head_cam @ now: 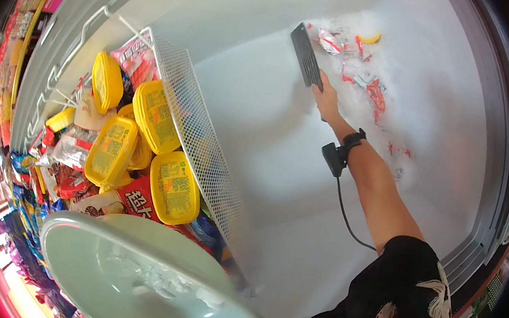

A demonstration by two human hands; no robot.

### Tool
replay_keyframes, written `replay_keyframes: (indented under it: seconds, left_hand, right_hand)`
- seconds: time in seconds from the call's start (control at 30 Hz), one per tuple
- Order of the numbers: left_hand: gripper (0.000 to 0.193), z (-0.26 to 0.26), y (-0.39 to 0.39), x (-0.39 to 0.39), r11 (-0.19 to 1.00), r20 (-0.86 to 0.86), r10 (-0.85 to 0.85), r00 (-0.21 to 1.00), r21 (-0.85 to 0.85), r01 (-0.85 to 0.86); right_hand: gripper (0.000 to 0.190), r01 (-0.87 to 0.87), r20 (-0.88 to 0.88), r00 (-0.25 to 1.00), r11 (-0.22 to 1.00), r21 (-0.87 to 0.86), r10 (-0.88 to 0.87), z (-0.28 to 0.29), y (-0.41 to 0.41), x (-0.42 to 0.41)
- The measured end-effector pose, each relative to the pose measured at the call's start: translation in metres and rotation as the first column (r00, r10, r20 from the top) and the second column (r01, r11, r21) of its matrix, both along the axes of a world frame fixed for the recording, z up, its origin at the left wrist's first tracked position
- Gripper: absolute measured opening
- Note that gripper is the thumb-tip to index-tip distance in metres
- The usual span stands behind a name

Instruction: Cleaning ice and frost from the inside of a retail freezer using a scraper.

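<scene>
My right hand (327, 99) grips the handle of a dark, flat, ribbed tool (306, 53), possibly a scraper, inside a chest freezer (250, 108). The tool's far end is beside a frosty patch, where a silver wrapper (331, 42), a small yellow piece (370, 39) and a red wrapper (375, 95) are partly buried in white frost. A pale green plastic basin (80, 252) is tilted in the lower left, with broken ice (164, 281) inside. My left hand is out of view; whether it holds the basin cannot be seen.
A white wire basket (201, 140) on the left holds yellow lidded tubs (174, 188) and bagged frozen foods (140, 198). A black device (333, 159) with a cable is strapped to my right wrist. The freezer's grey rim (487, 218) curves along the right. Stocked shelves (8, 61) stand beyond.
</scene>
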State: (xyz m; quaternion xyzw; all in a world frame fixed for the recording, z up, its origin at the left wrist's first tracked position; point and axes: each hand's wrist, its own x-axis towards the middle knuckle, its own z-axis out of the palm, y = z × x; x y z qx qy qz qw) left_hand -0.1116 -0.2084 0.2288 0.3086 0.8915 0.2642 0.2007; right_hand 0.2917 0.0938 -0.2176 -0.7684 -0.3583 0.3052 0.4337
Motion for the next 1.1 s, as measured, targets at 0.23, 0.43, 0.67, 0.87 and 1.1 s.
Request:
replay_keyframes:
  seconds: [0.23,0.43,0.67,0.87,1.1]
  left_hand:
    - [0.02,0.004,0.018,0.065,0.948,0.016,-0.258,0.966,-0.188,0.256]
    - [0.035,-0.052,0.035,0.118,0.943,0.322,-0.265,0.909,-0.112,0.314]
    - [0.039,-0.197,0.111,0.194,0.989,0.98,0.146,0.132,-0.147,0.001]
    - [0.038,-0.32,0.134,0.188,0.932,0.881,0.363,0.305,-0.336,-0.139]
    - [0.038,-0.392,0.121,0.142,0.936,0.906,0.34,0.253,-0.298,-0.19]
  right_hand:
    - [0.048,-0.095,0.059,0.993,0.988,-0.121,0.102,0.034,-0.043,0.042]
    - [0.046,-0.15,-0.017,0.989,0.98,-0.132,0.149,0.098,-0.095,0.048]
    - [0.042,-0.276,0.061,0.949,0.906,-0.321,0.311,0.153,-0.168,0.094]
    - [0.057,-0.451,-0.051,0.886,0.828,-0.334,0.462,0.179,-0.186,0.098]
    - [0.054,-0.566,-0.255,0.824,0.753,-0.336,0.506,0.166,-0.141,0.077]
